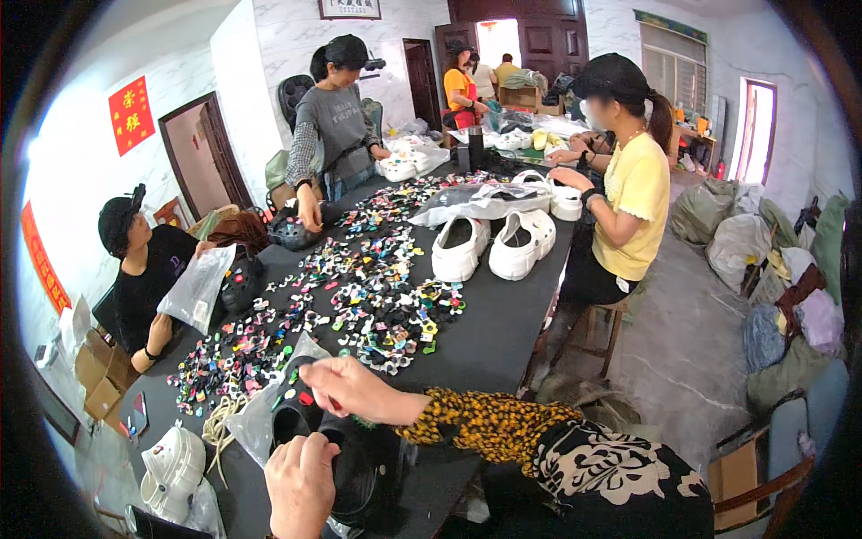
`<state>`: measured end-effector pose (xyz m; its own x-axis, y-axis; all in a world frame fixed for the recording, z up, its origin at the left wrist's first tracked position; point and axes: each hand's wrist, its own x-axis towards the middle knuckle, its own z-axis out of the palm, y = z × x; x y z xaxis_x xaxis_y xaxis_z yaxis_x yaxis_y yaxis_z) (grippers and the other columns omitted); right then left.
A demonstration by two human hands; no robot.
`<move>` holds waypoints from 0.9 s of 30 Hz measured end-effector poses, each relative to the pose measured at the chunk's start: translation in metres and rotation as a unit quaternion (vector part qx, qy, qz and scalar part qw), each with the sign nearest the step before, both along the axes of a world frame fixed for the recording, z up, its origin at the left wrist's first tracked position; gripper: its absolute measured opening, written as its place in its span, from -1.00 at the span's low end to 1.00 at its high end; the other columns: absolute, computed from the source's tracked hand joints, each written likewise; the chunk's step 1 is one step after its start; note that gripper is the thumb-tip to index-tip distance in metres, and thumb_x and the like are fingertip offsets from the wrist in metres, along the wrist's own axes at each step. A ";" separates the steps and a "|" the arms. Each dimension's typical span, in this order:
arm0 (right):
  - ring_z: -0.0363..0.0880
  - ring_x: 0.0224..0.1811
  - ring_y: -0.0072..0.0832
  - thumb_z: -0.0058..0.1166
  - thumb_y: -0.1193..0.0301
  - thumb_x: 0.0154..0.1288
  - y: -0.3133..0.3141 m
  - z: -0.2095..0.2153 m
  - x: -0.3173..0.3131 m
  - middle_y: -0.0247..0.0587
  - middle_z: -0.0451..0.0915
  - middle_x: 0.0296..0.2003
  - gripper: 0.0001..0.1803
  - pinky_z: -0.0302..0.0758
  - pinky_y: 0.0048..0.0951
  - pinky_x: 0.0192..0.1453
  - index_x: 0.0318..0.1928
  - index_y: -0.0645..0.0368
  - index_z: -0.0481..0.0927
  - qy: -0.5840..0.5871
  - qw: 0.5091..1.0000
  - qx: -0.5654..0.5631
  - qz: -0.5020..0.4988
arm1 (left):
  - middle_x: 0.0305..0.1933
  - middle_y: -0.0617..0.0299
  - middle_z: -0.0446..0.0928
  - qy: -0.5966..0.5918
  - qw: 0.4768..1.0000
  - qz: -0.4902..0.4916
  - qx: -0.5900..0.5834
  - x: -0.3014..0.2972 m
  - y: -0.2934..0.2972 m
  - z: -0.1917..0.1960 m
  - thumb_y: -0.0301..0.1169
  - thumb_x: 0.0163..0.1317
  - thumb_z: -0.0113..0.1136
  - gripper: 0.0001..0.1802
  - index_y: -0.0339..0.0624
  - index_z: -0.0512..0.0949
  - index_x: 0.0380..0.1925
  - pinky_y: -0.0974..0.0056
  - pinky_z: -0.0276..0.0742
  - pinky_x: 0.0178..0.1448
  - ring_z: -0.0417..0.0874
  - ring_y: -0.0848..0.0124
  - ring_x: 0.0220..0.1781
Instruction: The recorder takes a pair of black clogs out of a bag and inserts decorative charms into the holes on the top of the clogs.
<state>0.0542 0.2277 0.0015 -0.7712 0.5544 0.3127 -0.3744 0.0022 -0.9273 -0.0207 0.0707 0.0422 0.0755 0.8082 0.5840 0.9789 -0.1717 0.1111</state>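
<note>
On black table (480,332), by near edge, holding black clog (361,476), presumably for steadiness, with left hand (302,485) curled, right hand (359,388) nearly closed; cannot tell around what.

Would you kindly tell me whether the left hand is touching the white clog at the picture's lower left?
Apart: the head view shows a strip of dark tabletop between the left hand and the white clog.

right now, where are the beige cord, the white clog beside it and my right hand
beige cord (216,428), head view, its strands
white clog (172,469), head view, its upper
right hand (355,388), head view, its back
</note>
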 end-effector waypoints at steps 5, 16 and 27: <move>0.23 -0.67 -0.78 -0.13 0.05 0.38 -0.040 0.004 0.015 -0.52 0.32 -0.71 -0.52 0.15 -0.63 -0.62 -0.58 0.12 0.37 0.044 0.993 0.076 0.075 | -0.51 0.07 0.44 -0.084 0.992 -0.061 0.074 0.010 -0.010 0.009 -0.58 0.04 0.13 -0.91 -0.27 0.47 -0.41 0.19 0.36 -0.43 0.47 0.09 -0.51; 0.22 -0.79 -0.67 -0.18 0.14 0.41 0.016 -0.017 0.074 -0.45 0.25 -0.74 -0.59 0.13 -0.60 -0.72 -0.56 0.10 0.32 0.027 0.988 -0.153 0.011 | -0.36 -0.02 0.45 -0.138 0.988 0.029 0.057 0.007 -0.054 0.038 -0.63 0.09 0.05 -0.84 -0.34 0.48 -0.29 0.23 0.40 -0.27 0.48 0.12 -0.37; 0.41 -0.52 -0.51 -0.14 0.17 0.39 0.112 -0.071 0.129 -0.25 0.49 -0.43 -0.72 0.33 -0.45 -0.49 -0.33 0.09 0.45 0.034 0.913 -0.398 -0.084 | -0.40 -0.04 0.40 -0.077 0.976 0.131 -0.157 -0.029 -0.077 -0.003 -0.72 -0.04 -0.08 -0.77 -0.39 0.43 -0.32 0.07 0.37 -0.22 0.45 -0.03 -0.32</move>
